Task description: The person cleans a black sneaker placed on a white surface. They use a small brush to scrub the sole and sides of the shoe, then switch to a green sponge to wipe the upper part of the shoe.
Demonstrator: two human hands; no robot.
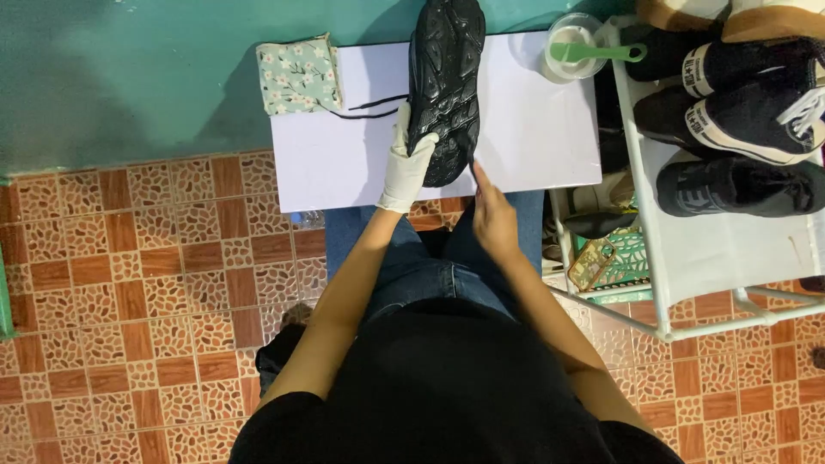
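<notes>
A black shoe (445,82) lies sole-up on a white board (533,129) resting across my lap. My left hand (407,163), in a white glove, grips the shoe's left edge near the heel. My bare right hand (493,219) is just below the heel end, one finger stretched toward the sole; I cannot tell if it touches. A black lace (365,108) trails left from the shoe.
A floral fabric pouch (298,75) sits on the board's far left corner. A clear cup with a green-handled tool (576,47) stands at the far right corner. A white rack (653,206) with several black shoes (739,107) stands to my right. Patterned floor tiles lie left.
</notes>
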